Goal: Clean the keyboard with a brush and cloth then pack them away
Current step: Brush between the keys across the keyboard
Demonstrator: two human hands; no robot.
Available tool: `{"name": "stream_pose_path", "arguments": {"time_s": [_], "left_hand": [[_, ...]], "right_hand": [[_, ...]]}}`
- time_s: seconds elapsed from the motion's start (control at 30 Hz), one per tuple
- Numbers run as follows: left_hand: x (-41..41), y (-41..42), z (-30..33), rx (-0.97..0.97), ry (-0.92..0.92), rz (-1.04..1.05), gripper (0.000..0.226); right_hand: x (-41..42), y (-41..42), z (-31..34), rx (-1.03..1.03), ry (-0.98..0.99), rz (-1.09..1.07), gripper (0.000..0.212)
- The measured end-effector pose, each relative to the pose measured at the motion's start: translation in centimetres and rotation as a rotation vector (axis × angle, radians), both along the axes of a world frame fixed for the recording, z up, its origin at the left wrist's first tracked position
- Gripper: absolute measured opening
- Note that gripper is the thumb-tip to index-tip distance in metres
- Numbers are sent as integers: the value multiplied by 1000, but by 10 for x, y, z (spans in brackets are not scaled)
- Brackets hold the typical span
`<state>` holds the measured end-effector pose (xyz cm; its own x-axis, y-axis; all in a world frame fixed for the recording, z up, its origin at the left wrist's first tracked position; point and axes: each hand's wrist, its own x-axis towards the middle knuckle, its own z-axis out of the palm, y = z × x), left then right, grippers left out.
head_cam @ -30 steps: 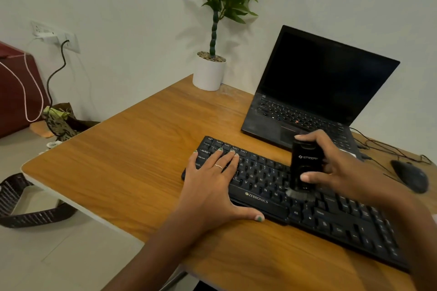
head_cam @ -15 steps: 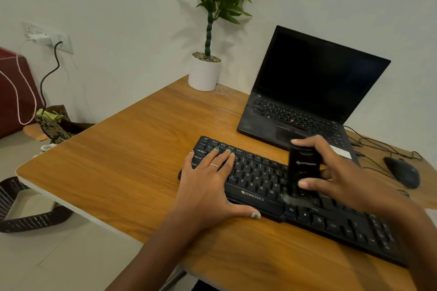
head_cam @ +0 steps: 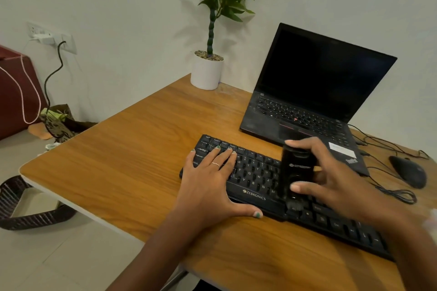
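Since a second ago the brush [head_cam: 296, 176] has slid a touch toward us, off the letter rows and down to the keyboard's near edge, while our left hand has stayed flat where it was. And here we are, mid-sweep! Our right hand [head_cam: 331, 182] is wrapped round the black brush body, thumb across the front, fingers curled over the top and back, holding it upright with the bristles down on the bottom row, just right of the ZEBRONICS mark. Our left hand [head_cam: 208, 186] lies open, fingers straight and pressing the left-end keys, thumb stretched along the front lip, pinning the board.

The keyboard [head_cam: 260, 177] sits on the bench [head_cam: 132, 163] with its long axis running from about 10 o'clock, far left, to 4 o'clock, near right. That is the line that matters: the unswept stretch appears to lie toward 4 o'clock from the brush, under and beyond our right wrist, so we judge the right hand, already the nearer one, should carry on that way along the rows.

Behind, at 1 o'clock, stands the open laptop [head_cam: 307, 92]; the mouse [head_cam: 408, 171] rests at 3 o'clock, the potted plant [head_cam: 208, 71] at 12. We cannot make out any cloth in view
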<state>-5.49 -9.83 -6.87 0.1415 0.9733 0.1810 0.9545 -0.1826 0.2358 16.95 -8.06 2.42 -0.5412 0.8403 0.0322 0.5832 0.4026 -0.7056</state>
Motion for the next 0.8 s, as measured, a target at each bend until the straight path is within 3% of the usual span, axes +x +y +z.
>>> {"name": "stream_pose_path", "arguments": {"time_s": [0.1,0.27,0.37,0.5,0.57,0.8], "left_hand": [[0,0,0,-1,5,0,134],[1,-2,-1,21,-5,8,132],[0,-2,0,12,1,7,133],[-1,-1,1,-2,0,5,134],[0,0,1,-14,8,4,134],[-3,-3,-1,26,-56,71,133]], "right_hand": [[-4,-5,-1,8,76,-14,69],[-57,-12,-31,195,224,15,68],[-48,-11,-24,186,161,-2,68],[-4,-9,2,-25,18,-24,67],[-1,-9,5,-34,9,-28,67],[-73,-15,-34,282,172,16,75]]}}
